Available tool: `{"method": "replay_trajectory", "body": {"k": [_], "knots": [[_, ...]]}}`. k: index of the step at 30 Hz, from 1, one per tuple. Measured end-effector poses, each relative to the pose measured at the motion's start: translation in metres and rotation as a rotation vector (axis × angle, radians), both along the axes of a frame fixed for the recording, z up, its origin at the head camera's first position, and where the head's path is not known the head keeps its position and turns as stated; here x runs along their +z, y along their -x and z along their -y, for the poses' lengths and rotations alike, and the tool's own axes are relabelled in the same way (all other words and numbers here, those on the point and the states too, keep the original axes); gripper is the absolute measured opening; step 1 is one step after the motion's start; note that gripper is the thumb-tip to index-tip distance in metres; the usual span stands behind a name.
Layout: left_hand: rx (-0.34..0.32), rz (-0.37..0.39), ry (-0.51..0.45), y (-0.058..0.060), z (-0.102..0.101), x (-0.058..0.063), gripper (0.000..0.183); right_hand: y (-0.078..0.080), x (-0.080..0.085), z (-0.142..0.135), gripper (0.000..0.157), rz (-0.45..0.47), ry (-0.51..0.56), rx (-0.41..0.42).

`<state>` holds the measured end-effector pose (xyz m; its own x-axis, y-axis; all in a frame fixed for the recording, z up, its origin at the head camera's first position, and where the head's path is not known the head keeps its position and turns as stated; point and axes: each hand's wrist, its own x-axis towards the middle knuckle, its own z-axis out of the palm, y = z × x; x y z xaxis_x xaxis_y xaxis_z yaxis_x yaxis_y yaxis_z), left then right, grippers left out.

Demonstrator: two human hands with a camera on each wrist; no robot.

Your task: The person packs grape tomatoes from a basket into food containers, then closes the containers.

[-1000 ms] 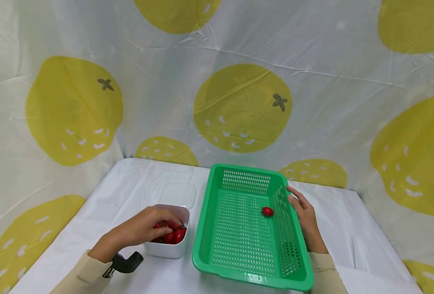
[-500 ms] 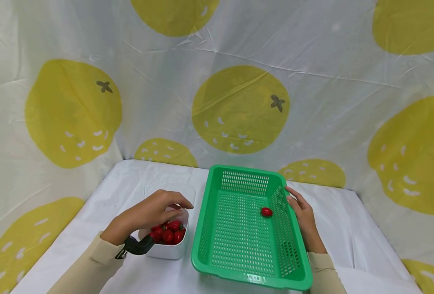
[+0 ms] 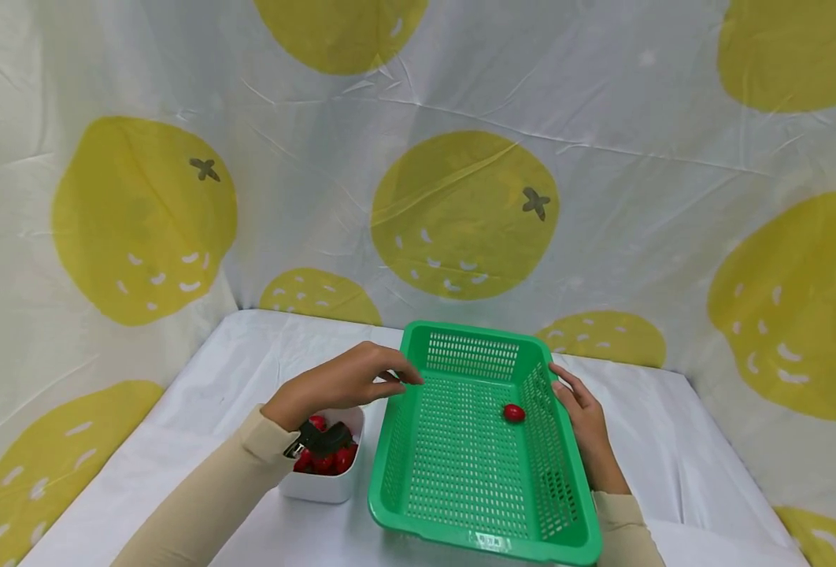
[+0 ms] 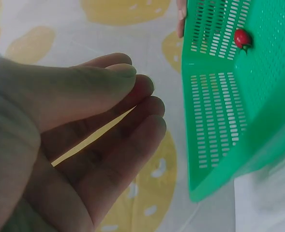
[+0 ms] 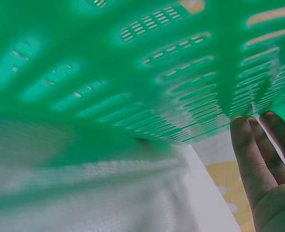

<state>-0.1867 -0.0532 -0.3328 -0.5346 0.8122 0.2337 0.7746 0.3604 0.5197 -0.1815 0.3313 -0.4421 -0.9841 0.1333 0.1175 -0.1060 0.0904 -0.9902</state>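
My left hand [image 3: 361,378] hangs over the left rim of a green perforated plastic basket [image 3: 398,441]. Its fingers are loosely curved, with the thumb near the index finger; nothing shows between them in the left wrist view. One red cherry tomato [image 3: 513,413] lies inside the basket near its right wall. Below my left wrist stands a small white container [image 3: 319,490] with several cherry tomatoes [image 3: 323,463], partly covered by the wrist strap. My right hand [image 3: 582,413] touches the basket's right side from outside. Its fairly straight fingers [image 5: 248,150] meet the perforated wall in the right wrist view.
A white cloth [image 3: 673,465] covers the table. Behind and at both sides hangs a pale curtain [image 3: 305,173] printed with yellow fruit. The basket's far end stands close to the back curtain.
My left hand has risen out of the white container and moved right to the basket's left rim. The right hand and the basket have stayed nearly still.
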Motion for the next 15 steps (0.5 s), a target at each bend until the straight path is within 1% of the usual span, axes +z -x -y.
{"method": "replay_trajectory", "body": {"k": [3, 8, 11, 15], "knots": [[-0.037, 0.008, 0.0, 0.011, -0.015, -0.001, 0.024, 0.0, 0.003, 0.0, 0.048, 0.0, -0.01, -0.003], [-0.091, 0.022, 0.006, 0.021, -0.039, 0.001, 0.022, 0.0, 0.003, 0.001, 0.048, 0.012, -0.003, -0.001], [-0.103, 0.028, 0.016, 0.026, -0.052, 0.003, 0.022, 0.0, 0.002, 0.001, 0.048, 0.015, 0.002, -0.002], [-0.09, 0.013, 0.039, 0.034, -0.067, 0.005, 0.021, 0.0, 0.001, 0.0, 0.048, 0.016, 0.0, -0.007]]}}
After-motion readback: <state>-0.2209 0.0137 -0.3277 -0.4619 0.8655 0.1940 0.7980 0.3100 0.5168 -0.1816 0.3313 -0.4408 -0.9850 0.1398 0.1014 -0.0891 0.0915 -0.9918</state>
